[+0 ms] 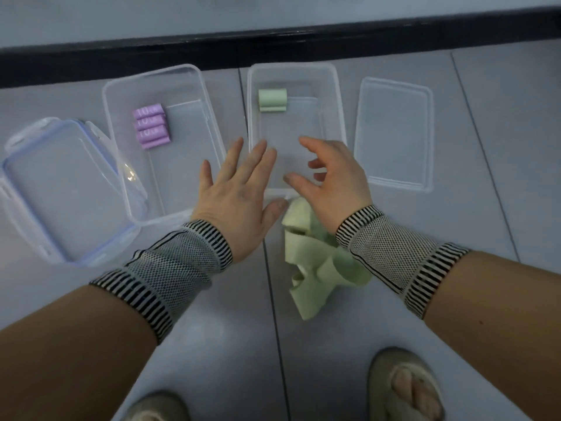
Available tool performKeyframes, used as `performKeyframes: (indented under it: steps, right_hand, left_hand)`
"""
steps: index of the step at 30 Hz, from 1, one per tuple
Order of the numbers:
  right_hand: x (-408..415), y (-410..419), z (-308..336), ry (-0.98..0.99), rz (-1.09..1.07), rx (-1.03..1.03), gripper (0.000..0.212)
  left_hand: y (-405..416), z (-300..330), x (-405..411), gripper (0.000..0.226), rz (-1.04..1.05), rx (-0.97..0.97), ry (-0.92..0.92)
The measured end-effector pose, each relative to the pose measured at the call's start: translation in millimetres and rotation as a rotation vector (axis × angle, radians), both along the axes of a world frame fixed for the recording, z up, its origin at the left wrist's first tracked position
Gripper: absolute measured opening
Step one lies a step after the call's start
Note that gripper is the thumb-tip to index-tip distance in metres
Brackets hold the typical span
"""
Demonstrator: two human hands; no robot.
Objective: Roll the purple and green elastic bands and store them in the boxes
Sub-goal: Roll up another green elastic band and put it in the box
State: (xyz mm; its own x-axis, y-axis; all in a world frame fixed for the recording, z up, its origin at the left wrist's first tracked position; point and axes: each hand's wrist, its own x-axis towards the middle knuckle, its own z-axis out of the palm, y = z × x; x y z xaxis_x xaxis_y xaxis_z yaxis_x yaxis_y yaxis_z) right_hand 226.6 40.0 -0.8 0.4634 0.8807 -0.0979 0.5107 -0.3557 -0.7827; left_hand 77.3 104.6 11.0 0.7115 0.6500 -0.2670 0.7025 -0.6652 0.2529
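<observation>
Nearest of all, two slippered feet [403, 387] stand on the grey floor [227, 344], and just beyond them lies a heap of loose green bands [315, 265], crumpled and unrolled, close to the near edge of the right-hand box [341, 117]. Both hands hover above that heap and the box's near end: the left hand [236, 192] has its fingers spread flat and holds nothing, while the right hand [334, 174] is loosely cupped, fingers relaxed, also empty. Each wrist wears a striped mesh wrist band [179, 262]. The step in hand looks like taking up the next green band from the heap. To do it well, single out one strip from the tangle, smooth it flat on the floor, then roll it tightly from one end so the roll keeps its shape, and set it snug against the roll already stored. Farther off, the right-hand box holds one green roll [272, 99] at its far end, and the left-hand box [212, 123] holds a row of purple rolls [151, 125] in its far left part. A clip-lock lid [63, 189] lies to the left of the boxes and a plain lid [394, 132] to the right, both off.
</observation>
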Motion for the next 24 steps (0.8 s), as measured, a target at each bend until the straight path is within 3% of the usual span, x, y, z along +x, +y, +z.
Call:
performKeyframes:
  steps: [9, 14, 17, 21, 24]
  right_hand:
    - [1.3, -97.7, 6.1, -0.228, -0.066, -0.266, 0.033]
    - [-6.9, -128.3, -9.5, -0.255, -0.015, -0.401, 0.048]
    - [-5.0, -139.3, -18.0, -0.243, -0.005, -0.379, 0.042]
    - [-0.7, -144.6, -25.4, -0.218, 0.011, -0.319, 0.024]
    - [-8.1, -148.1, -27.6, -0.171, 0.144, -0.291, 0.021]
  left_hand:
    - [-84.4, 0.8, -41.4, 0.072, 0.014, -0.060, 0.034]
    - [-116.4, -22.6, -45.0, 0.072, 0.038, -0.182, -0.010]
    - [-123.8, -35.9, -35.2, 0.063, 0.053, -0.235, -0.044]
    - [-111.5, -33.7, -0.5, 0.051, 0.074, -0.128, -0.239]
    - [-103.6, -29.4, 25.5, 0.049, 0.078, -0.216, -0.182]
